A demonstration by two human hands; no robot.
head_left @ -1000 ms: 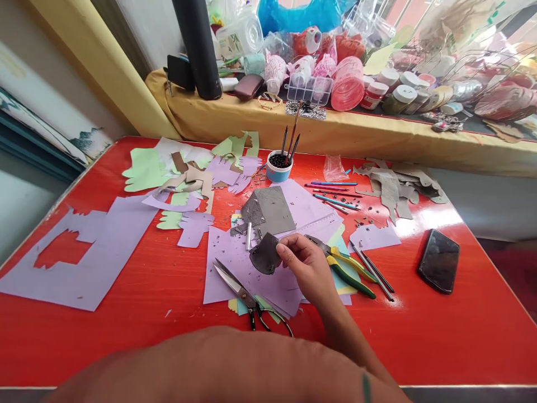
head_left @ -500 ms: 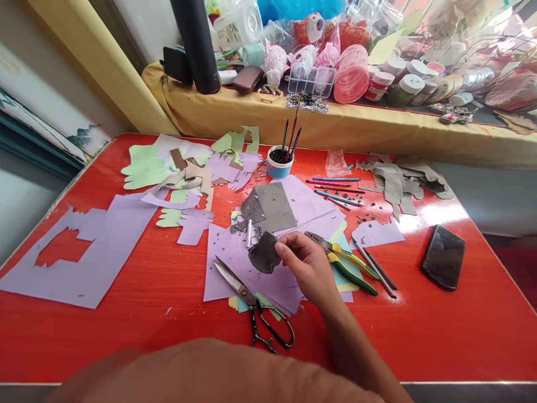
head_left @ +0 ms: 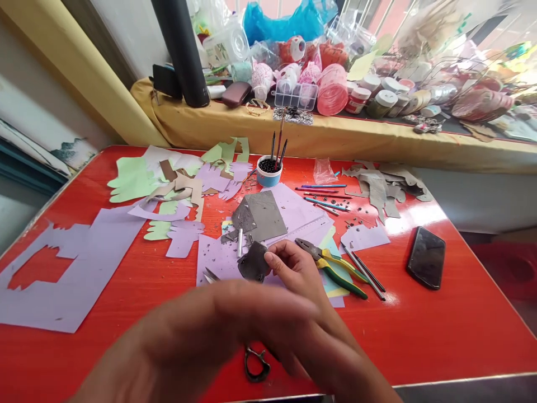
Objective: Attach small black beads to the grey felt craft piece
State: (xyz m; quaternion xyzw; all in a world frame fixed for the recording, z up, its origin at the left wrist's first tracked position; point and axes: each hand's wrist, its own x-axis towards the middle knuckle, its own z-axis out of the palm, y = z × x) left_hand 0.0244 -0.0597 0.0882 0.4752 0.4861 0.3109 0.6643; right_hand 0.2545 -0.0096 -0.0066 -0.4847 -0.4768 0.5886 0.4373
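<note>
Between the thumb and fingers of my right hand point(head_left: 296, 266) is a small dark grey cut-out piece point(head_left: 253, 262) with a curved edge and little holes. It is above purple paper sheets point(head_left: 218, 252). My left hand point(head_left: 210, 330) looms large and blurred in the foreground, its fingers stretched to the right and holding nothing visible. Behind it lie scissors point(head_left: 257, 366), of which only the blade tips and one handle loop show. Pliers point(head_left: 331, 266) with yellow-green handles lie just right of my right hand. A short silvery tube point(head_left: 240, 243) rests beside the piece.
A grey sheet point(head_left: 268, 215) lies behind the piece. Paper scraps point(head_left: 180, 238) cover the left side. A small tub point(head_left: 269, 178) holds upright rods. Several pens point(head_left: 323, 193), grey scraps point(head_left: 380, 187) and a phone point(head_left: 427, 257) are to the right. Jars point(head_left: 381, 102) crowd the ledge behind.
My left hand has come up into the foreground and now covers most of the scissors. My right hand still holds the dark grey piece. The view has shifted slightly.
</note>
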